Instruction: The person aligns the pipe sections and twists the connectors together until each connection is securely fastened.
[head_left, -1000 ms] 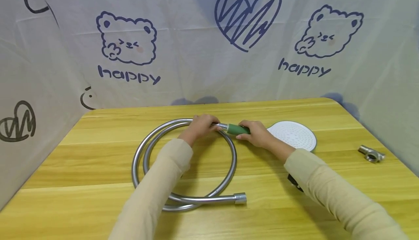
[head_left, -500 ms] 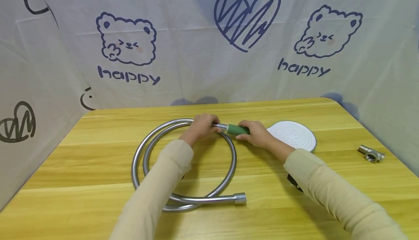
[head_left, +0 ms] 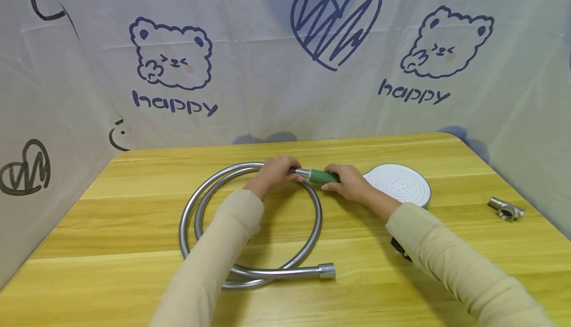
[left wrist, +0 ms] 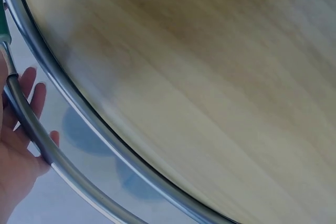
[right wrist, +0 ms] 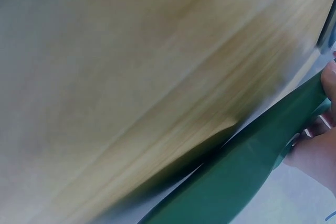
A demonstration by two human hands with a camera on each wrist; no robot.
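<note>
A silvery shower hose (head_left: 317, 213) lies coiled on the wooden table, its wide end fitting (head_left: 327, 270) toward the front. My left hand (head_left: 277, 171) grips the hose's other end, where a slim metal connector (head_left: 302, 172) meets the tip of a green handle. That handle belongs to a shower head (head_left: 398, 184) with a round white spray face turned up. My right hand (head_left: 350, 182) holds the green handle (head_left: 323, 176) just behind its tip. In the right wrist view the shower head's green back (right wrist: 236, 166) runs up to my thumb and fingers. How deep the connector sits cannot be told.
At the table's right side lies a small metal fitting (head_left: 506, 209) with a ring-shaped opening. Part of a black object (head_left: 400, 249) shows beside the right sleeve, mostly hidden by it. A white cloth (head_left: 267, 94) with drawings hangs behind the table (head_left: 111, 287).
Left fingers shift very slightly around the connector at the handle's tip. The right hand, shower head and hose coil stay in place.
</note>
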